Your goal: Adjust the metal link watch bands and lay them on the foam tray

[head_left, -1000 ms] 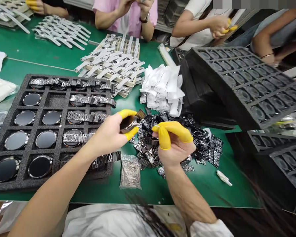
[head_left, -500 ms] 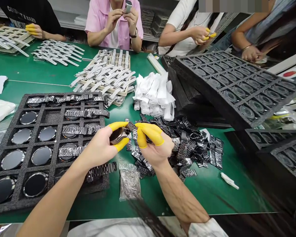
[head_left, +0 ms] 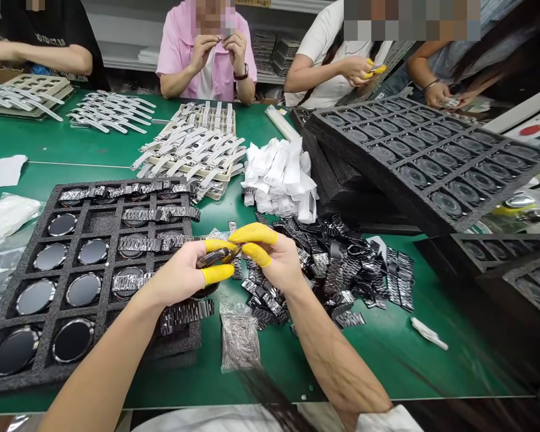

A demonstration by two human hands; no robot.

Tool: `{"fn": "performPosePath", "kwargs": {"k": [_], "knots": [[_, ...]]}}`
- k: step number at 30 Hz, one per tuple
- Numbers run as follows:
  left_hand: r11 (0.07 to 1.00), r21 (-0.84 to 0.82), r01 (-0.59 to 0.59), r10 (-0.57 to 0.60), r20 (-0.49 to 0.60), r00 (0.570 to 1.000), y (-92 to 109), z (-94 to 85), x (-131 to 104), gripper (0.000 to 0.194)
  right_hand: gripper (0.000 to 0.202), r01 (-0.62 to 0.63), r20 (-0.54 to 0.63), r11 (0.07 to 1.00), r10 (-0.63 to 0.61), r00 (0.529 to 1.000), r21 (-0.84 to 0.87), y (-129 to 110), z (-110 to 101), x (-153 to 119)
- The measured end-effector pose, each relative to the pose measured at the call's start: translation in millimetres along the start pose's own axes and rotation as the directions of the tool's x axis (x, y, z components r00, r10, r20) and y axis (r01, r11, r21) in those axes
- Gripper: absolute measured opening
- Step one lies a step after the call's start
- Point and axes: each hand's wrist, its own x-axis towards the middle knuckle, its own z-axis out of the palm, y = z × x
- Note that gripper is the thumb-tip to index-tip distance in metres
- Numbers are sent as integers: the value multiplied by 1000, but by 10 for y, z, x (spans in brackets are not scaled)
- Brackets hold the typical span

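Observation:
In front of me, my left hand (head_left: pixel 177 273), with yellow finger cots on thumb and forefinger, grips a dark round watch (head_left: pixel 213 258) by its edges, tilted almost edge-on. Touching the watch's right end are the yellow-covered fingertips of my right hand (head_left: pixel 276 255), pinched together; whatever small part lies between them is hidden. A black foam tray (head_left: pixel 105 255) to the left holds several watch heads, some with dark metal bands lying across them. Under and beyond my right hand spreads a heap of black metal watch bands (head_left: pixel 337 258). A clear bag of thin metal pins (head_left: pixel 240 339) lies below my hands.
White-wrapped bundles (head_left: pixel 279 171) sit behind the bands, beside white-strapped watches on trays (head_left: pixel 193 150). Stacked black foam trays (head_left: pixel 423 150) rise at the right. A twisted white scrap (head_left: pixel 429 333) lies front right. Several co-workers sit across the green table (head_left: pixel 103 141).
The view has shifted slightly. The watch has tilted flatter, and my right fingers have closed over its right end, covering the metal link seen before. A co-worker's gloved hand at far left moved left.

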Motion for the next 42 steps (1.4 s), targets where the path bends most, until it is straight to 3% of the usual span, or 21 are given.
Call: {"fn": "performPosePath", "kwargs": {"k": [4, 13, 17, 20, 23, 24, 26, 28, 30, 32, 34, 37, 42], "knots": [[999, -6, 35, -35, -2, 999, -26, -13, -3, 38, 37, -119, -17, 987, 121, 992, 113, 29, 28, 13], [997, 78, 1, 0, -15, 1000, 9, -2, -3, 30, 31, -288, 102, 902, 269, 958, 321, 14, 131, 19], [997, 15, 77, -77, -26, 997, 52, 18, -13, 35, 32, -317, 156, 894, 280, 947, 316, 35, 124, 24], [987, -95, 132, -136, -28, 990, 38, 20, -19, 42, 32, -269, 63, 907, 263, 963, 325, 39, 145, 39], [980, -197, 30, -57, -133, 989, -30, -10, -1, 45, 36, -208, -131, 867, 295, 946, 452, 2, 222, 33], [987, -154, -36, 5, -201, 980, -58, -29, 9, 43, 39, -212, -149, 830, 331, 932, 517, -17, 259, 19], [978, 105, -182, 206, -300, 932, -112, -78, 28, 35, 44, -271, -78, 733, 404, 912, 624, -53, 342, -27], [846, 451, -285, 422, -239, 874, -154, -128, 40, 39, 46, -360, 50, 659, 440, 897, 661, -75, 423, -82], [662, 671, -333, 520, -93, 849, -180, -163, 40, 51, 44, -427, 136, 624, 459, 878, 655, -81, 485, -127], [566, 756, -329, 506, -3, 863, -190, -172, 32, 60, 42, -460, 173, 618, 466, 867, 638, -78, 519, -149], [535, 789, -303, 469, 20, 883, -187, -160, 23, 66, 42, -482, 203, 623, 466, 861, 616, -79, 529, -152], [512, 814, -273, 429, 33, 903, -164, -126, 16, 69, 43, -515, 245, 635, 466, 850, 577, -90, 523, -144], [540, 779, -317, 457, 45, 888, -125, -99, 11, 72, 34, -496, 201, 641, 478, 855, 586, -122, 505, -134]]}}
